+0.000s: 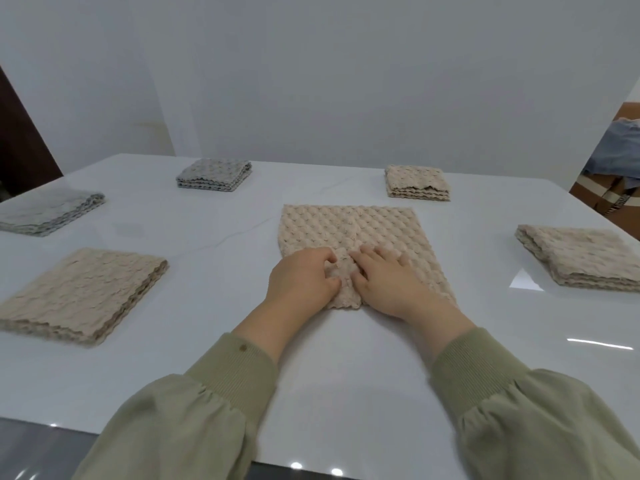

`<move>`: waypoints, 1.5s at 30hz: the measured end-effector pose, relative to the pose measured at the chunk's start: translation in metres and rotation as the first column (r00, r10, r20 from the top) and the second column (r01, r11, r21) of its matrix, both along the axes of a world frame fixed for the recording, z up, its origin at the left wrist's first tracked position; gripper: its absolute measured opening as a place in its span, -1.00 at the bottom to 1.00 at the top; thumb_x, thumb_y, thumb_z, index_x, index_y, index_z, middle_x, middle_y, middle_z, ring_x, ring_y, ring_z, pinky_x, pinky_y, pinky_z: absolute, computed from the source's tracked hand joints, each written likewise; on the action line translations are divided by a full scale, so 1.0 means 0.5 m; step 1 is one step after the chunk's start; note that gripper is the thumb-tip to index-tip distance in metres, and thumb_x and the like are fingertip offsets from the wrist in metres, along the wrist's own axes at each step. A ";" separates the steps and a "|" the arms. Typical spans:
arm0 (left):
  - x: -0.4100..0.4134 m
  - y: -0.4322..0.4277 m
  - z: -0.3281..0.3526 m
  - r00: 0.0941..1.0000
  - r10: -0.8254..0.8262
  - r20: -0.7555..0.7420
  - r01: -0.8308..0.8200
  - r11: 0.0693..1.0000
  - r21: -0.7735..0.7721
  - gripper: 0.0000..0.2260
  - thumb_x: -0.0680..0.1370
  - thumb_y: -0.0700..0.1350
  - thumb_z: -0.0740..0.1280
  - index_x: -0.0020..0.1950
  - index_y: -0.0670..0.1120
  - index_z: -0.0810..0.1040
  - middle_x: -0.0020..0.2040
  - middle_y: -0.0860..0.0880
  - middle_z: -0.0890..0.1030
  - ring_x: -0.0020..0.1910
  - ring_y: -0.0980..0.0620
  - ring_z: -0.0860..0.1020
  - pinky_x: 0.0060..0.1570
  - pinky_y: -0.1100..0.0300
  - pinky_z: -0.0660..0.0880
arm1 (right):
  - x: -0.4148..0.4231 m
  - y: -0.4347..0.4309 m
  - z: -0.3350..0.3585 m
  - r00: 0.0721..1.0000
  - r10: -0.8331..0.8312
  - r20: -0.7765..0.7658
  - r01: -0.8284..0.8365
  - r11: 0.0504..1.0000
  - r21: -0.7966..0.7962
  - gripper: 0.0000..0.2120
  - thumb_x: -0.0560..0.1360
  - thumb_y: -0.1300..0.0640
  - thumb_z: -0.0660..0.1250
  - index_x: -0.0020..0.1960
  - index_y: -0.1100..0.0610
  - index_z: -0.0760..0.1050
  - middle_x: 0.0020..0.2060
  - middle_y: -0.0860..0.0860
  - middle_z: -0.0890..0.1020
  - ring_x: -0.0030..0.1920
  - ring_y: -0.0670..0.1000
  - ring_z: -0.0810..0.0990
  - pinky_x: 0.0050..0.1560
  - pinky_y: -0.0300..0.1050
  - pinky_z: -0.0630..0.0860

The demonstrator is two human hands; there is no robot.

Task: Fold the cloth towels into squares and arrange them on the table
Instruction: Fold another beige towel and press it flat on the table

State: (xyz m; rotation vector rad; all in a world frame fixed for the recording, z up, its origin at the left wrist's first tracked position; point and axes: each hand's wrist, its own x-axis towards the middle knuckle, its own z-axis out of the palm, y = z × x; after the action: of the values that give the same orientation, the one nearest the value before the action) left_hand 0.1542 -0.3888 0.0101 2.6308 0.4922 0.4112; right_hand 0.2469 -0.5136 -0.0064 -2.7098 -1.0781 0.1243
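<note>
Left hand and right hand side by side at frame centre, fingers curled, pinching the bunched near edge of the beige towel stretching away above.

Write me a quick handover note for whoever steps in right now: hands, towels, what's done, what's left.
Left hand and right hand: both pinching the near edge of the beige towel lying flat mid-table.
Done: five folded towels lie around the white table: beige near left, grey far left, grey at back, beige at back right, beige right.
Left: finish folding the middle towel into a square and place it.
</note>
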 end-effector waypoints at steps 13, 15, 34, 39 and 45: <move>-0.059 0.082 0.013 0.990 0.134 0.048 -0.142 0.940 0.310 -0.57 0.52 -0.13 0.23 0.40 -0.05 0.37 0.36 -0.12 0.35 0.33 -0.14 0.27 0.18 0.04 0.29 | -0.003 -0.017 0.012 1.000 -0.001 -0.002 0.001 1.000 -0.031 -0.45 0.60 -0.12 0.02 0.54 -0.04 -0.01 0.55 -0.01 -0.04 0.53 0.04 -0.11 0.45 0.25 -0.20; -0.043 0.072 0.004 1.000 -0.021 0.016 0.014 0.940 0.342 -0.55 0.56 -0.08 0.18 0.46 -0.03 0.29 0.48 -0.08 0.23 0.45 -0.11 0.14 0.37 0.01 0.16 | -0.002 -0.020 0.010 0.999 -0.039 0.009 0.039 0.997 -0.072 -0.43 0.59 -0.19 -0.03 0.54 -0.06 -0.05 0.55 -0.02 -0.07 0.53 0.05 -0.14 0.42 0.30 -0.23; 0.039 0.162 -0.012 0.947 0.242 0.211 -0.187 0.950 -0.252 -0.78 0.52 -0.20 0.21 0.07 -0.04 0.60 0.10 -0.01 0.57 0.06 -0.02 0.53 0.08 0.12 0.45 | 0.083 -0.024 0.082 0.999 -0.045 -0.024 0.044 0.998 -0.046 -0.60 0.60 -0.07 0.11 0.30 0.14 0.41 0.25 0.08 0.50 0.21 0.11 0.46 0.24 0.06 0.41; 0.098 0.208 -0.036 0.947 0.294 0.127 -0.283 0.954 -0.098 -0.65 0.53 -0.16 0.20 0.32 -0.07 0.47 0.23 -0.11 0.53 0.23 -0.12 0.44 0.14 0.05 0.40 | 0.179 -0.007 0.078 0.990 -0.143 -0.003 0.143 0.987 -0.078 -0.66 0.60 0.04 0.09 0.29 0.16 0.41 0.22 0.12 0.51 0.19 0.14 0.47 0.20 0.03 0.43; 0.140 0.229 -0.041 0.957 0.285 0.055 -0.287 0.957 0.039 -0.59 0.54 -0.11 0.18 0.41 -0.09 0.36 0.27 -0.12 0.49 0.27 -0.15 0.37 0.17 0.00 0.33 | 0.277 0.026 0.063 0.973 -0.218 0.076 0.218 0.976 0.015 -0.73 0.60 0.09 0.10 -0.17 0.17 0.48 -0.21 0.06 0.55 -0.17 0.08 0.50 -0.24 -0.12 0.37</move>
State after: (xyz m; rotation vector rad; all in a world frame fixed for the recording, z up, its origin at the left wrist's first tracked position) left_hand 0.2243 -0.2741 -0.0106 2.5917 0.8622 0.5820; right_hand 0.3853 -0.5005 0.0250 -2.8255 -0.7901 -0.0202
